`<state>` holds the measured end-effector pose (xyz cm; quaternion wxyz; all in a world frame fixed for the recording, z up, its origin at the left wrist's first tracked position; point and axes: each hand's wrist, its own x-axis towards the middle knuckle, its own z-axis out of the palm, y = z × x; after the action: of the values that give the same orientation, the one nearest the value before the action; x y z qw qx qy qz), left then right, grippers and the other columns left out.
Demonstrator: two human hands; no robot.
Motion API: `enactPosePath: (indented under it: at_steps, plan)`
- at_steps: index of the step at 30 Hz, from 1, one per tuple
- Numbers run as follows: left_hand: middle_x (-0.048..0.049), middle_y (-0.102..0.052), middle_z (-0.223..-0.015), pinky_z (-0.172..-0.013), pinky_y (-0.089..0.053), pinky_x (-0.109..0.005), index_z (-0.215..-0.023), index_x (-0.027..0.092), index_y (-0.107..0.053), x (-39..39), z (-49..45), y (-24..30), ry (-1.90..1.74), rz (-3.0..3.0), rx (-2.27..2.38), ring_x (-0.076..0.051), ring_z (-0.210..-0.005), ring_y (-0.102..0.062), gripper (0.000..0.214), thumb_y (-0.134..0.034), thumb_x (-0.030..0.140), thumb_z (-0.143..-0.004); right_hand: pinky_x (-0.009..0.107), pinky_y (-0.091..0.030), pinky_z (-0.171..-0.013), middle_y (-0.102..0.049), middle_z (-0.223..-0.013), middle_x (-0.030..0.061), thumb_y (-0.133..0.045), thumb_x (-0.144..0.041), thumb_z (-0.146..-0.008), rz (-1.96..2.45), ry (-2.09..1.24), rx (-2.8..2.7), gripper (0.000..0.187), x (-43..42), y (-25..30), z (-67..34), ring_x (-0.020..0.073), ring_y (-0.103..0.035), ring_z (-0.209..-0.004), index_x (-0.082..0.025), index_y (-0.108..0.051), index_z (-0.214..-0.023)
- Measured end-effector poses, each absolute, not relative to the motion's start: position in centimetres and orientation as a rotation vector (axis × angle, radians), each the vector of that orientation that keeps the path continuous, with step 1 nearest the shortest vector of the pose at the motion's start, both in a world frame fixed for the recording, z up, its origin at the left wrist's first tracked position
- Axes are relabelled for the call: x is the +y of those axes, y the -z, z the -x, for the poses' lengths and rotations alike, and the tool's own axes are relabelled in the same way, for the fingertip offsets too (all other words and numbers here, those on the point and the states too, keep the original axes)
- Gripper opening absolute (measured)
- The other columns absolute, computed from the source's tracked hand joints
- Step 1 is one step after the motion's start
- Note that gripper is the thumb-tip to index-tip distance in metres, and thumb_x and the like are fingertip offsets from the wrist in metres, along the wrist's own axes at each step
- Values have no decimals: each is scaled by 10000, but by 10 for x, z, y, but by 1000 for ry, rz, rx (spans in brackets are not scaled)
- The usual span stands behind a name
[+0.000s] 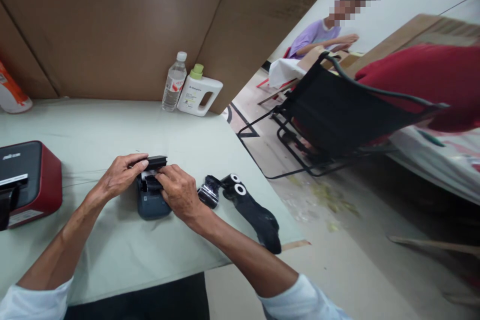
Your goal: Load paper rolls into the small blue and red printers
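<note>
A small dark blue-grey label printer (150,205) sits on the pale table (97,130) with its black lid raised. My left hand (120,176) curls around the lid's left end, fingers closed on it. My right hand (179,191) pinches at the white paper in the printer's open slot. Just right of it lie a black sock with white eye patches (252,209) and a shiny black tag bundle (208,193).
A red and black machine (28,180) stands at the table's left edge. A water bottle (174,82) and a white jug (198,94) stand by the cardboard wall. A black chair (333,110), red cloth and a seated person are beyond the table's right edge.
</note>
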<state>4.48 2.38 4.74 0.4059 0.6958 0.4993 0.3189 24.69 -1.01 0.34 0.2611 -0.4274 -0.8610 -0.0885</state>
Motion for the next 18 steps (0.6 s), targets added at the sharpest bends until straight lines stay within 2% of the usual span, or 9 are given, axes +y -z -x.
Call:
enactPosePath:
  at_steps: [10,18]
  plan:
    - [-116,-733,-1317,-1124,-480,-453,-1217,197,-772,23,-45,-46,-818,-1746,1261,-348,-1260,-656,686,-606,746,-842,315,-505,-791,-773,-1006,79,-471,-22,-978,973,410,-2210,289,-12,2,-252,194,-662,-886,-167,-720,-953]
    - [-113,-703,-1369,-1145,-463,-428,-1279,186,-740,22,-47,-47,-773,-1734,1266,-331,-1311,-625,649,-587,677,-885,345,-591,-877,-788,-1070,99,-441,25,-926,951,83,-2031,370,-21,-14,-267,198,-735,-1017,-190,-710,-1061]
